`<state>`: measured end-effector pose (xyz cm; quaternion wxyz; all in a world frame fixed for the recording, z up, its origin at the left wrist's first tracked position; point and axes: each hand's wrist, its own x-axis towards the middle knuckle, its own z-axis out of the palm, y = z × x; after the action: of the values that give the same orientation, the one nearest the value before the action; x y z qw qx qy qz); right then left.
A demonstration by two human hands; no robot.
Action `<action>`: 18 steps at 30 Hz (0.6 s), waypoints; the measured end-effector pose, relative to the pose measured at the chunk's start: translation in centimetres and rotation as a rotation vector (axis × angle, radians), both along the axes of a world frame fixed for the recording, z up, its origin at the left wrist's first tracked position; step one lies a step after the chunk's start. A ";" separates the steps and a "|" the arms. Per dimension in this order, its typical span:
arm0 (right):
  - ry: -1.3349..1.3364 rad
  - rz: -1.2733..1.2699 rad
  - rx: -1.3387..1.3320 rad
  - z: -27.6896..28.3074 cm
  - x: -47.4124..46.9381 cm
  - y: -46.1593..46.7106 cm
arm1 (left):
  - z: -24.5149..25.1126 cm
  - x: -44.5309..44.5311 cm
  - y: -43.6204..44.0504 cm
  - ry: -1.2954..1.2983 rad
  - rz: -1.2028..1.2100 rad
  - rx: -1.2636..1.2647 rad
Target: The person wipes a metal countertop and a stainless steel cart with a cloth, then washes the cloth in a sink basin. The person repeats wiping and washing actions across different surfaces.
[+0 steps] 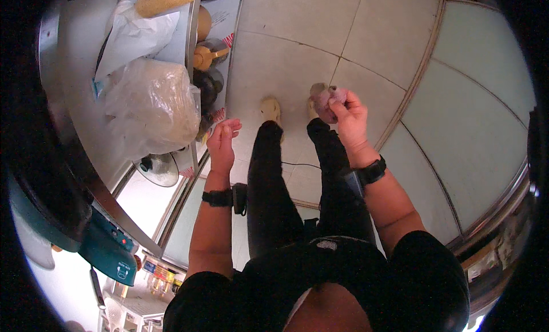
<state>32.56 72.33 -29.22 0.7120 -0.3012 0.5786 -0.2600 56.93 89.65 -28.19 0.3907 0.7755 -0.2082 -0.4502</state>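
My right hand (pixel 354 122) pinches a small, soft-looking purplish thing (pixel 324 111) between thumb and fingers, out over the floor. Blur hides what exactly it is; part of it looks see-through. My left hand (pixel 224 137) is empty, its fingers loosely apart, beside the edge of a metal shelf unit (pixel 191 36). Nearest to that hand on the shelf is a bulky clear plastic bag (pixel 150 105) with pale contents.
A white bag (pixel 135 40) and a tan cylindrical thing (pixel 169 0) lie farther along the shelf. Below stand several jars and an orange-topped container (pixel 208 57). A transparent lid-like dish (pixel 158 169) juts out. Frosted panels (pixel 476 79) line the right; a cord (pixel 300 164) crosses the tiled floor.
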 end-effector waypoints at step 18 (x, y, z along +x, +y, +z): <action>0.217 0.249 -0.343 3.6 -5.1 -2.3 | -1.2 -5.1 1.7 0.262 0.056 -0.126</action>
<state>27.41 70.04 -25.61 0.6105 -0.5131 0.5575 -0.2308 51.85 91.35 -29.39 0.4748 0.6896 -0.1617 -0.5224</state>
